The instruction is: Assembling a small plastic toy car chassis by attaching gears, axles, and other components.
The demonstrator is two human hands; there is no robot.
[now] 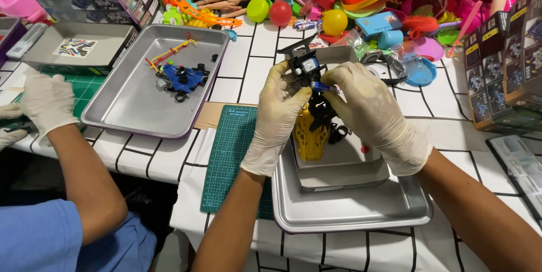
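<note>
Both gloved hands were closed on a small black plastic toy car chassis (309, 74), held up above a shallow metal tray (350, 207) near the front edge of the worktop (451, 131) with its white, black-lined cover. The left hand (276, 116) clamped the chassis from its left side, while the right hand (372, 111) pinched a short blue part (322, 86) against it with thumb and fingertips.

The chassis looked light and stiff, made of thin moulded plastic with slender struts that could probably snap or pop loose under a hard squeeze; the thicker side rails seemed the safest place to hold it. The gloves likely gave fair grip but dulled the feel for small pieces.

Below the hands stood a yellow plastic car body shell (309, 133), resting on a grey lidded box (339, 170) inside the tray. The palms hid most of the chassis underside, and whether the blue part was seated or loose could not be made out. Another person's gloved hand (48, 102) lay at the left, near a second metal tray (130, 102) holding a blue toy car frame (183, 78).
</note>
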